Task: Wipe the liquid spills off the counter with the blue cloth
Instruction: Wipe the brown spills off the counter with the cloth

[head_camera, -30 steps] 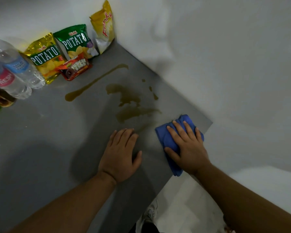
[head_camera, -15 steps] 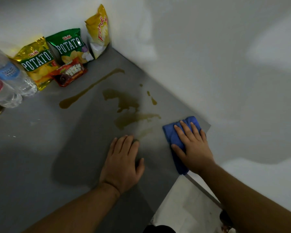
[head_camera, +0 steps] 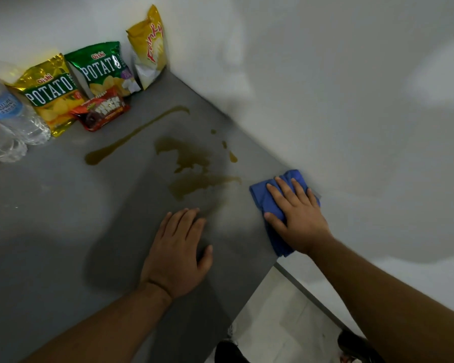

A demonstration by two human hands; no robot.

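A folded blue cloth (head_camera: 262, 197) lies on the grey counter (head_camera: 50, 231) at its right end, by the white wall. My right hand (head_camera: 296, 216) presses flat on the cloth, fingers spread over it. My left hand (head_camera: 178, 250) rests palm down on the bare counter, holding nothing. Brown liquid spills sit beyond both hands: a large smeared patch (head_camera: 192, 169), a long thin streak (head_camera: 134, 134) ending in a blob at the left, and a few small drops (head_camera: 232, 156) near the wall.
Snack bags stand against the back wall: a gold potato bag (head_camera: 50, 93), a green potato bag (head_camera: 105, 69), a yellow bag (head_camera: 148, 45) and a red pack (head_camera: 102, 108). Clear plastic bottles (head_camera: 8, 116) lie at the left. The counter's front edge drops to a pale floor (head_camera: 278, 318).
My right hand and the cloth have slid a little to the right along the counter's end, toward the wall. My left hand has stayed flat in place.
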